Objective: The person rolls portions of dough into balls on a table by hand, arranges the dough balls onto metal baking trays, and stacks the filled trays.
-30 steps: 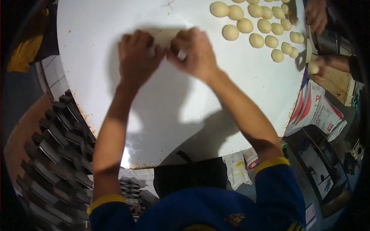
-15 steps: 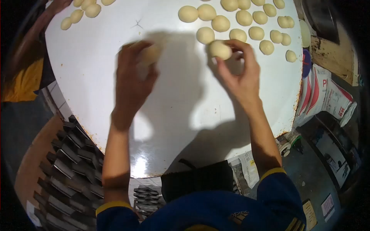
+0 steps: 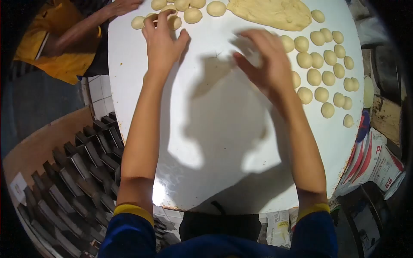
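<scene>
My left hand (image 3: 162, 48) reaches to the far left of the table, its fingers curved over a dough ball (image 3: 174, 23) among several others. The thumb stands apart from that ball, and the fingers partly hide the balls beneath them. Above the table, left of the right-hand group of dough balls (image 3: 314, 77), is my right hand (image 3: 266, 60). It is somewhat blurred, with thumb and fingers apart and nothing visible between them. A large slab of dough (image 3: 271, 13) lies at the far edge of the view.
Another person's hand (image 3: 126, 6) rests at the table's far left edge. The white round table (image 3: 223, 142) has rusty edges. Dark metal pans (image 3: 81, 172) are stacked at lower left. Printed sacks (image 3: 365, 159) stand off the right edge.
The view has shifted, bringing the dough slab in. Both hands have moved farther forward, the left to the far-left balls. My right hand has let go of its dough ball.
</scene>
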The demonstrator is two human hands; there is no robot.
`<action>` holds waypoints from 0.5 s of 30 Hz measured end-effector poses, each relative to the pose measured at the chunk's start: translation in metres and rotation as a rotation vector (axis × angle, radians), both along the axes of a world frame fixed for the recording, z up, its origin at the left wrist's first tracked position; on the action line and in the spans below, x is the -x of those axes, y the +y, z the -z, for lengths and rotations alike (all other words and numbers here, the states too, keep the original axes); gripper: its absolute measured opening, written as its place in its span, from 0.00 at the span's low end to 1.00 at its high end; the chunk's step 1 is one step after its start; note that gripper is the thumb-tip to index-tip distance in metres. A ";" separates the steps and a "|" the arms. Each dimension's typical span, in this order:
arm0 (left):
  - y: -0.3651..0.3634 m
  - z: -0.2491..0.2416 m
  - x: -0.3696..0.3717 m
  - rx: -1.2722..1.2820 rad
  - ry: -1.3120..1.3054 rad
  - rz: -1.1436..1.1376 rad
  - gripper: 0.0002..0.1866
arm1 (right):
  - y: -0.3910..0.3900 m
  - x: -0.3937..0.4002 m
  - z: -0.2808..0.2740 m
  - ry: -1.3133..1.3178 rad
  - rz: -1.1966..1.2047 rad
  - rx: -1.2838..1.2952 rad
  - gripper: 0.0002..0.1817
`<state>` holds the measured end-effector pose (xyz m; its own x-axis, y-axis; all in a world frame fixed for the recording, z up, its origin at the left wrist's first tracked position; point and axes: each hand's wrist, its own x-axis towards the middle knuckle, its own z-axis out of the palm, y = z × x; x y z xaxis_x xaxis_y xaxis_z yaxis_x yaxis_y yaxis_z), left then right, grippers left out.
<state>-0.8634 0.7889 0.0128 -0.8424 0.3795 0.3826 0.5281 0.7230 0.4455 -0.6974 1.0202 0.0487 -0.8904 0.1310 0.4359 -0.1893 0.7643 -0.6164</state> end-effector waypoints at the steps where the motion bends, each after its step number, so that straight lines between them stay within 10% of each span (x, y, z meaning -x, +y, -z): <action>1: 0.002 0.003 0.009 0.000 -0.001 -0.002 0.33 | -0.014 0.035 0.009 0.032 -0.021 0.036 0.23; 8: 0.000 0.008 0.037 0.009 -0.221 -0.063 0.25 | -0.065 0.152 0.011 -0.286 -0.034 -0.078 0.17; 15: -0.077 -0.057 -0.144 -0.124 -0.377 0.280 0.25 | -0.062 -0.072 -0.018 -0.406 -0.240 0.247 0.24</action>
